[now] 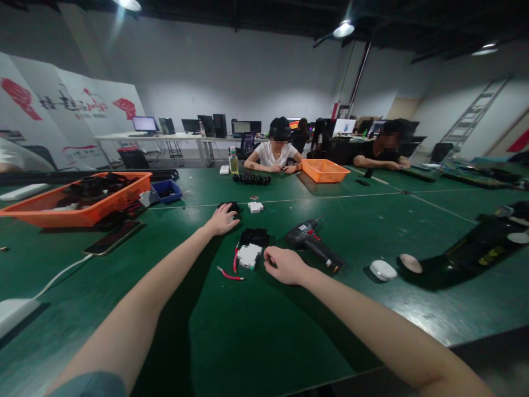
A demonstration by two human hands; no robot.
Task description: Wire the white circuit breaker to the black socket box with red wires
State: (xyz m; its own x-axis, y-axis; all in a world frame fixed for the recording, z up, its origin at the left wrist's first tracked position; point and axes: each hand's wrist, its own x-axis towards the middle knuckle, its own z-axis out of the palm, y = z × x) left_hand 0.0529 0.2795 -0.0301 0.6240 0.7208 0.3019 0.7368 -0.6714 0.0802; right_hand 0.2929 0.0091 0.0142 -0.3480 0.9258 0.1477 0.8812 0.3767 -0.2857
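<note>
Orange basket (74,215) and blue bin (173,197) hold dark parts (101,186) — left hand (223,220) spread at black piece (235,206) — right hand's (285,266) grip unclear

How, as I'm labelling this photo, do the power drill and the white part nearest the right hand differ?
Colour: the power drill is mostly dark with red accents; the white part is almost entirely white.
Shape: the power drill is longer, with a handle; the white part is compact and blocky.
Both rest on the green table, near the right hand.
</note>
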